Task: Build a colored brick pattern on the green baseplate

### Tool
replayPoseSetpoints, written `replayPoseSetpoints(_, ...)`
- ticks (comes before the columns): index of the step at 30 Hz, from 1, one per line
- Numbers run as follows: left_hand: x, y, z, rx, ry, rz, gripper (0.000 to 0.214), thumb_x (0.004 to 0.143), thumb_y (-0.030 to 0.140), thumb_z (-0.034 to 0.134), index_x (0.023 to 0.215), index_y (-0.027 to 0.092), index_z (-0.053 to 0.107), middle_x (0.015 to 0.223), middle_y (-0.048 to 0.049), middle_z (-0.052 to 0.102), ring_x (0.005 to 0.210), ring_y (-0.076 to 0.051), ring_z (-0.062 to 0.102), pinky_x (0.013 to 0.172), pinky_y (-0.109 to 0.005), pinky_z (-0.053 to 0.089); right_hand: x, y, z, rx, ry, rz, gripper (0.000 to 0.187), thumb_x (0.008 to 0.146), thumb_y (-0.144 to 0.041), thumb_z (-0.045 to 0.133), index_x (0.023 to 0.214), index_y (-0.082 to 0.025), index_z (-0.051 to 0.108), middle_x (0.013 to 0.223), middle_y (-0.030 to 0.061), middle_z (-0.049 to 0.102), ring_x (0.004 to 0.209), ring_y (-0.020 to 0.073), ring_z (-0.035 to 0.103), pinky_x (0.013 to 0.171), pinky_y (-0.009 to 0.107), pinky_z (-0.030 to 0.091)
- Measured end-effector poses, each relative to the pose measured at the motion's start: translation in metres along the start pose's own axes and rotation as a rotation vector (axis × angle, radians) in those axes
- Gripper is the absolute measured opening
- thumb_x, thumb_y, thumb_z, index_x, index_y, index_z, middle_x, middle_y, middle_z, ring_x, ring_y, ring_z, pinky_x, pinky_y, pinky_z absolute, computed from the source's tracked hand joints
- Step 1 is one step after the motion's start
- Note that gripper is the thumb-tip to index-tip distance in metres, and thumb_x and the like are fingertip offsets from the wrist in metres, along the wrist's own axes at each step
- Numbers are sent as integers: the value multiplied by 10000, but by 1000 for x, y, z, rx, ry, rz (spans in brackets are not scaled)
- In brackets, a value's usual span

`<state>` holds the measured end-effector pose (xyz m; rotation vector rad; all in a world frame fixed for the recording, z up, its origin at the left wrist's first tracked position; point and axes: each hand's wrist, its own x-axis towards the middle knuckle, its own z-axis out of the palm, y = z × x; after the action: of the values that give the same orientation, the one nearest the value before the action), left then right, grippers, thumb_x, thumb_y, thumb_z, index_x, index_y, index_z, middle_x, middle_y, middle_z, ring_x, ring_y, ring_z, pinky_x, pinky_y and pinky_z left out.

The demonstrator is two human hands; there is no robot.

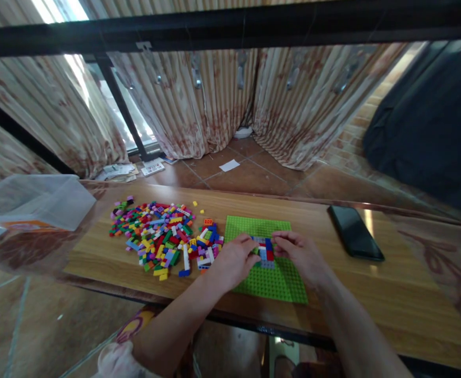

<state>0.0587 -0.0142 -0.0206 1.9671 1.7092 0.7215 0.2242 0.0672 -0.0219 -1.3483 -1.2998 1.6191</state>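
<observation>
A green studded baseplate [281, 286] lies on the wooden table, bearing a small build of toy bricks [266, 254] in grey, blue, red, white and light blue. My left hand [234, 260] rests over the plate's left part, its thumb and fingers curled close together at the build's left side. From the right, my right hand [299, 252] reaches in with thumb and forefinger pinched beside the dark blue brick [269, 244]. Whatever is between the fingertips of either hand is too small or hidden to make out.
Left of the plate spreads a pile of loose, many-coloured toy bricks [161, 233]. A translucent plastic box [45, 202] stands at the table's left end. A black phone [354, 233] lies to the right. Beyond the table are a dark rail [230, 26] and curtains [215, 105].
</observation>
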Motion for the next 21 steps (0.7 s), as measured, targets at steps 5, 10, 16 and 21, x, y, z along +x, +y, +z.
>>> replayPoseSetpoints(5, 2, -6, -3, -7, 66, -21, 158, 854, 190, 599, 998, 191, 664, 1006, -40, 632, 946, -169, 610, 870, -292, 493, 0, 1, -4, 12, -88, 1, 224, 617, -269, 762, 814, -180, 701, 778, 28, 712, 661, 131, 638, 669, 273, 557)
replayPoseSetpoints(10, 2, -10, -3, -5, 87, -19, 175, 842, 182, 611, 1008, 192, 664, 1008, -40, 632, 938, -167, 612, 864, -292, 495, -3, 1, -5, 73, -228, 13, 324, 658, -314, 742, 941, -164, 691, 765, 24, 716, 718, 151, 671, 788, 342, 564)
replayPoseSetpoints(16, 1, -1, 3, 94, 49, -13, 112, 862, 247, 620, 947, 184, 656, 961, -39, 631, 907, -172, 600, 825, -289, 488, -2, 0, -3, 106, -185, 24, 396, 611, -329, 793, 955, -164, 684, 788, 14, 695, 630, 127, 654, 671, 307, 575)
replayPoseSetpoints(21, 1, 3, 10, 189, 58, -23, 136, 847, 316, 652, 882, 185, 661, 953, -44, 620, 904, -184, 580, 836, -316, 481, -1, 0, -5, 79, -159, 7, 414, 602, -367, 804, 942, -167, 679, 799, 26, 700, 619, 127, 646, 636, 298, 573)
